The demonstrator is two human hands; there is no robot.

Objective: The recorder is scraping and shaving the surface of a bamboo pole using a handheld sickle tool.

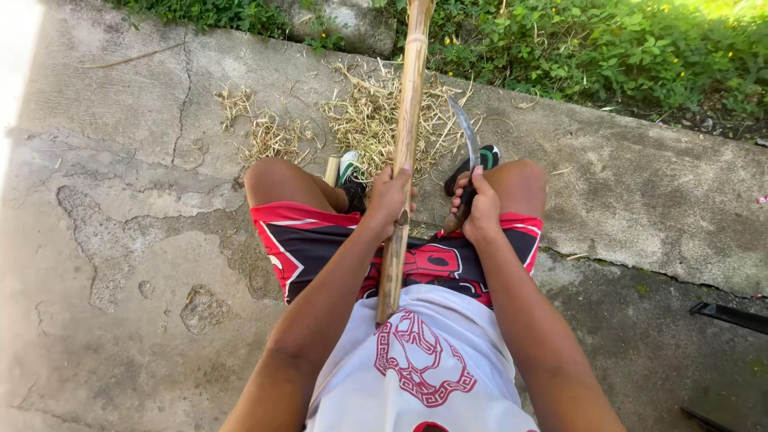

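no packages, no labels, no signs, no screens in view

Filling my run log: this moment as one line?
left hand: grips long tan bamboo pole | right hand: holds curved metal sickle | seated on concrete

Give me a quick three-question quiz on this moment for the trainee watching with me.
1. True or false: the left hand grips the bamboo pole.
2. What does the right hand hold? A) hammer B) curved knife C) rope
3. Fill in: dry shavings lie on the ______ ground.

Key: 1 true; 2 B; 3 concrete
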